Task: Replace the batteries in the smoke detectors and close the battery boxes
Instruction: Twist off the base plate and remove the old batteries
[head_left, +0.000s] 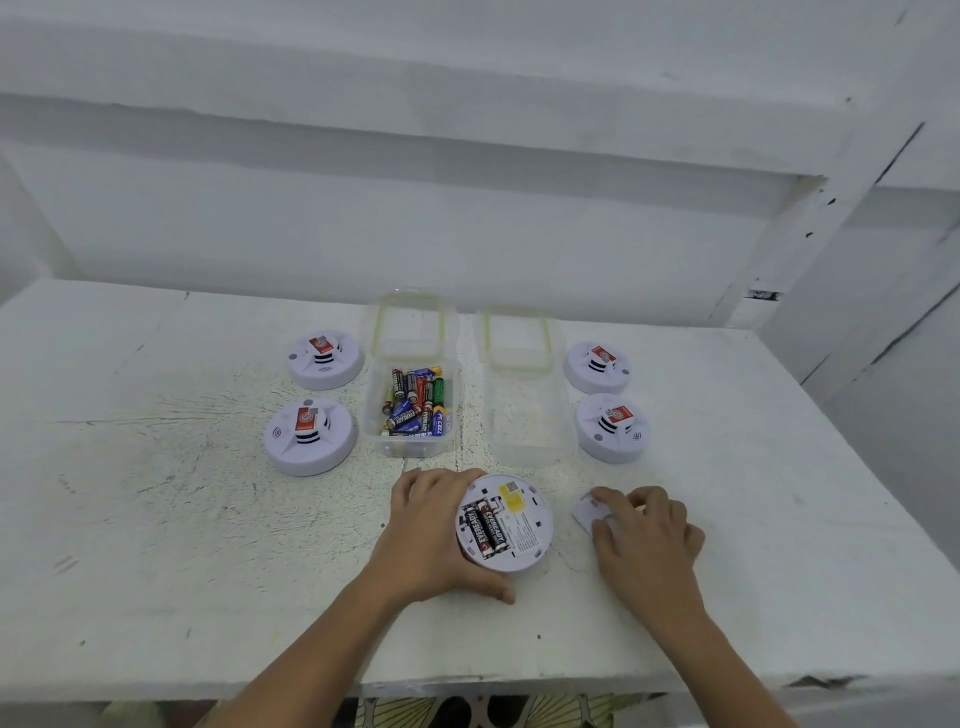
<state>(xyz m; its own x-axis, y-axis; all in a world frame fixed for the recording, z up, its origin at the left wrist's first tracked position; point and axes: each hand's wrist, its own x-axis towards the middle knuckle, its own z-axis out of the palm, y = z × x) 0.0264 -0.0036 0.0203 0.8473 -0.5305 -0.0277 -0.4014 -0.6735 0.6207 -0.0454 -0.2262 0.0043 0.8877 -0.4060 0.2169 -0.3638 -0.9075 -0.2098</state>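
Smoke detector (524, 530) lies upside down at the near middle of the tabletop (156, 519), battery bay open, black-and-red cells (485, 527) seated side by side inside, yellow sticker next to them. Left hand (431, 540) grips it from its left side: fingers (415, 486) curled over the far rim, thumb hooked round the near rim. Right hand (644, 530) is just right of the detector, on a small white battery cover (587, 512) that lies on the tabletop. Index tip is on the cover's far edge, thumb against its near edge, pinching it; other fingers are curled. Cover is near the detector, not touching it. Behind the hands is a clear box (410, 444) holding loose batteries (415, 402) of mixed colours, its lid (410, 322) open behind it. A second clear box (524, 415) stands right beside it, lid (517, 338) also open at the back. Four more detectors sit face up, each with a red-and-white tag on top: two left of the battery box (324, 359) (310, 435), two right of the second box (597, 367) (613, 427). White wall behind.
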